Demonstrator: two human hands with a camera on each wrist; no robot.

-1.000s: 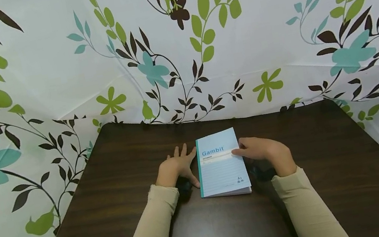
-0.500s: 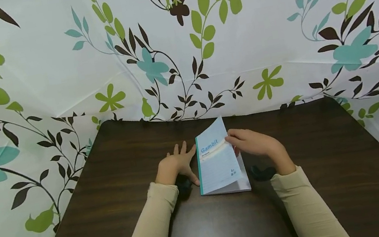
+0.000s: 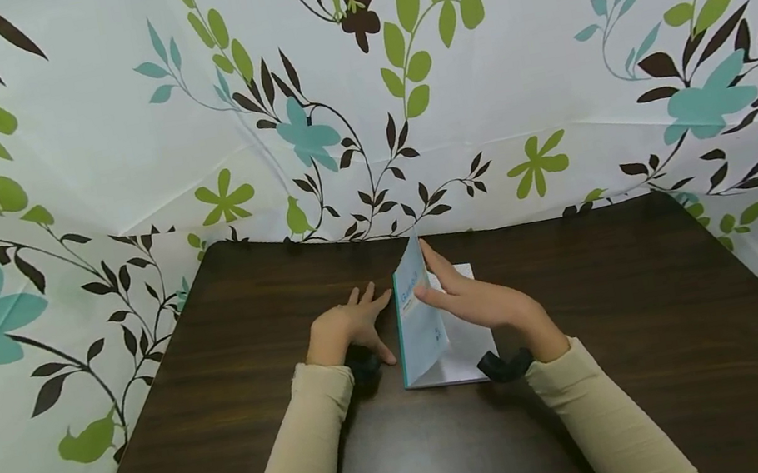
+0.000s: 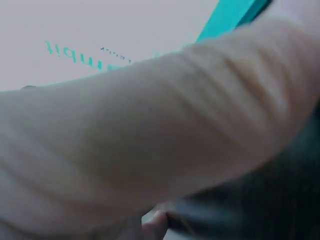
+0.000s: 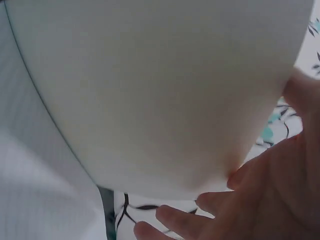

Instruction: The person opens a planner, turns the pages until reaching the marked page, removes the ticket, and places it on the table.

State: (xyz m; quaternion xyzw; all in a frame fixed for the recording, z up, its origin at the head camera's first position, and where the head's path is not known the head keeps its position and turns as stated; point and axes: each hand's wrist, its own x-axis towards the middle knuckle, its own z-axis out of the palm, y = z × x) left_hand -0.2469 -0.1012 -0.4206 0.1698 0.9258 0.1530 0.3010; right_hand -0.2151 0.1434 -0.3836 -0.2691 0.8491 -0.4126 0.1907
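A pale blue notebook [image 3: 421, 335] with a teal spine and "Gambit" printed on it lies on the dark table, its front cover raised nearly upright. White inner pages [image 3: 470, 343] show to the right of it. The right hand [image 3: 485, 298] pinches the cover's free edge, thumb on the printed side and fingertips on the inner side. The right wrist view shows the blank inside cover [image 5: 150, 100] with fingers at its edge. The left hand [image 3: 350, 330] rests spread beside the spine, thumb and forefinger at the notebook's left edge. Close up in the left wrist view, that hand [image 4: 150, 140] is blurred.
The dark wooden table [image 3: 418, 458] spreads around the notebook. A white cloth [image 3: 126, 137] with leaf and flower prints hangs behind it and at the sides. Black wrist devices [image 3: 504, 366] sit under the wrists, the right one overlapping the notebook's lower corner.
The notebook's front cover has swung up and leftward from almost flat to nearly upright, carried by the right hand, exposing the white pages. The left hand has stayed by the spine.
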